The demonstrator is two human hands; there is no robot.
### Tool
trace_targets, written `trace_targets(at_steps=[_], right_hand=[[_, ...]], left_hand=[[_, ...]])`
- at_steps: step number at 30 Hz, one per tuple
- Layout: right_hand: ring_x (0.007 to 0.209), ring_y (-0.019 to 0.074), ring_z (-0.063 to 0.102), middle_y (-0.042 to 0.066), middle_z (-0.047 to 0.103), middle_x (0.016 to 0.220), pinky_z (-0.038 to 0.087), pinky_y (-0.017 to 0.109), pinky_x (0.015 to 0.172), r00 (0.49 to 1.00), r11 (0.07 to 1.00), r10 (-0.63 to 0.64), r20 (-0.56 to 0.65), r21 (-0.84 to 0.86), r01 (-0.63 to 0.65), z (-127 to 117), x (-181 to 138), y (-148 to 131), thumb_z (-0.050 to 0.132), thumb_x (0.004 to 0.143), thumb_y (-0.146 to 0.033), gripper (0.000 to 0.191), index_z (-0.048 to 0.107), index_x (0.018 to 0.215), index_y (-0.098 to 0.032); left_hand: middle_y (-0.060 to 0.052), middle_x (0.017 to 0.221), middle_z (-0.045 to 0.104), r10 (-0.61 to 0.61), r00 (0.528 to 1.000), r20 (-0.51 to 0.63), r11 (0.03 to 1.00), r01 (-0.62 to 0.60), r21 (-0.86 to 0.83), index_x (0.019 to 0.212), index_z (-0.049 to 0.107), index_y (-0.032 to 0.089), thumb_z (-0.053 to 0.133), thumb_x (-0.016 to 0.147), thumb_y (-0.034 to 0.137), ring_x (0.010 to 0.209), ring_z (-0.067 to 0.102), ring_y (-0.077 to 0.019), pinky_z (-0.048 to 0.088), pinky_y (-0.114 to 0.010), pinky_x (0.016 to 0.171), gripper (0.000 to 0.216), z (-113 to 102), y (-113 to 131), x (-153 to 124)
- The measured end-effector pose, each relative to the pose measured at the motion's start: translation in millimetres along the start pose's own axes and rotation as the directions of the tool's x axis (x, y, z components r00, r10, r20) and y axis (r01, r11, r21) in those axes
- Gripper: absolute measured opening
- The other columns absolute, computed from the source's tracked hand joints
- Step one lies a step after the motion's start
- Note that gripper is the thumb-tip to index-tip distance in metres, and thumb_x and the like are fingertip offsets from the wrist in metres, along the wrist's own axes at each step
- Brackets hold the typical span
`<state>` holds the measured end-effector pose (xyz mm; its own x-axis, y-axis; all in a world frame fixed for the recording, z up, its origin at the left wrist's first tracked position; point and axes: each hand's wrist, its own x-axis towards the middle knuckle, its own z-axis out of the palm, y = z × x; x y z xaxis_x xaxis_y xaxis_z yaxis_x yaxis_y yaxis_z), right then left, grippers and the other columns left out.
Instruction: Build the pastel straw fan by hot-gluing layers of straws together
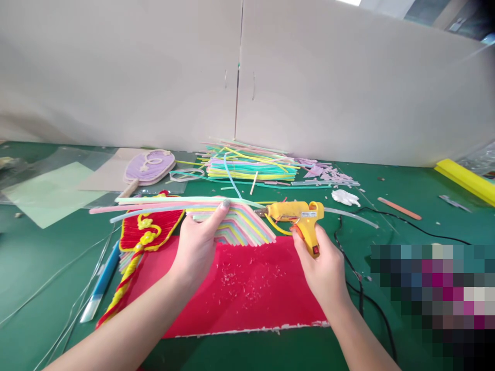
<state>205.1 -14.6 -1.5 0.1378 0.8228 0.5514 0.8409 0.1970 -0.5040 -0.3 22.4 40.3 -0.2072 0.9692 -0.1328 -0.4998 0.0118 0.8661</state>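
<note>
My right hand (pixel 323 257) is closed around the handle of a yellow hot glue gun (pixel 294 211). A clear glue stick (pixel 351 216) pokes out of its back end, and its nozzle points left. In my left hand (pixel 201 237) is a panel of pastel pipe cleaners (pixel 247 226), bent side by side into nested angles. My thumb presses on its upper edge. Long green, pink and blue ends stick out to the left. The nozzle lies close to the panel's upper right edge; whether they touch I cannot tell. Below them lies a red sheet (pixel 266 288) strewn with small whitish scraps.
A red and yellow fan-shaped piece (pixel 150 232) and a blue-handled tool (pixel 102 278) lie left. Behind are a purple fan (pixel 150 167), a heap of pipe cleaners (pixel 251 167) and purple scraps (pixel 328 172). A black cord (pixel 361 288) loops at right, near a yellow strip (pixel 467 180).
</note>
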Motion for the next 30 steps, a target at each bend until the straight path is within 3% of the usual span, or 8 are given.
trace_targets(at_steps=[8, 17, 22, 30], right_hand=[[0.055, 0.0141, 0.059, 0.011, 0.069, 0.079, 0.042, 0.022, 0.045, 1.000, 1.000, 0.012, 0.001, 0.011, -0.012, 0.5, -1.1, 2.3, 0.051, 0.090, -0.041, 0.030, 0.063, 0.096, -0.014], [0.058, 0.0153, 0.060, 0.012, 0.070, 0.081, 0.044, 0.023, 0.047, 1.000, 1.000, 0.011, 0.000, 0.019, -0.011, 0.9, -0.5, 4.4, 0.050, 0.091, -0.042, 0.032, 0.063, 0.098, -0.014], [0.054, 0.0140, 0.058, 0.011, 0.069, 0.079, 0.041, 0.022, 0.043, 1.000, 1.000, 0.023, 0.013, 0.021, -0.023, 0.0, -1.1, 4.1, 0.051, 0.090, -0.041, 0.031, 0.064, 0.096, -0.013], [0.058, 0.0153, 0.062, 0.011, 0.070, 0.083, 0.046, 0.023, 0.048, 1.000, 0.999, 0.015, 0.015, 0.038, -0.015, -0.2, 0.1, 2.5, 0.051, 0.091, -0.039, 0.029, 0.063, 0.097, -0.014]], left_hand=[[-0.002, 0.080, 0.074, 0.019, 0.999, -0.042, 1.000, -0.019, -0.002, 0.085, 0.068, 0.016, 0.081, 0.065, 0.029, 0.075, 0.071, -0.0210, 0.058, -0.030, 0.069, 0.027, 0.1, 7.0, 3.4], [-0.004, 0.085, 0.074, 0.056, 0.997, -0.050, 0.998, -0.057, -0.018, 0.087, 0.067, 0.015, 0.081, 0.065, 0.028, 0.087, 0.071, -0.0248, 0.059, -0.032, 0.074, 0.029, 0.2, 9.9, 4.7], [-0.004, 0.085, 0.074, 0.057, 0.997, -0.051, 0.998, -0.058, -0.011, 0.086, 0.068, 0.017, 0.080, 0.066, 0.030, 0.080, 0.072, -0.0228, 0.060, -0.031, 0.071, 0.027, 0.2, 12.2, 4.0], [-0.004, 0.088, 0.075, 0.086, 0.995, -0.049, 0.996, -0.086, -0.010, 0.087, 0.069, 0.017, 0.080, 0.067, 0.028, 0.075, 0.072, -0.0199, 0.060, -0.029, 0.065, 0.025, -1.7, 15.8, 8.5]])
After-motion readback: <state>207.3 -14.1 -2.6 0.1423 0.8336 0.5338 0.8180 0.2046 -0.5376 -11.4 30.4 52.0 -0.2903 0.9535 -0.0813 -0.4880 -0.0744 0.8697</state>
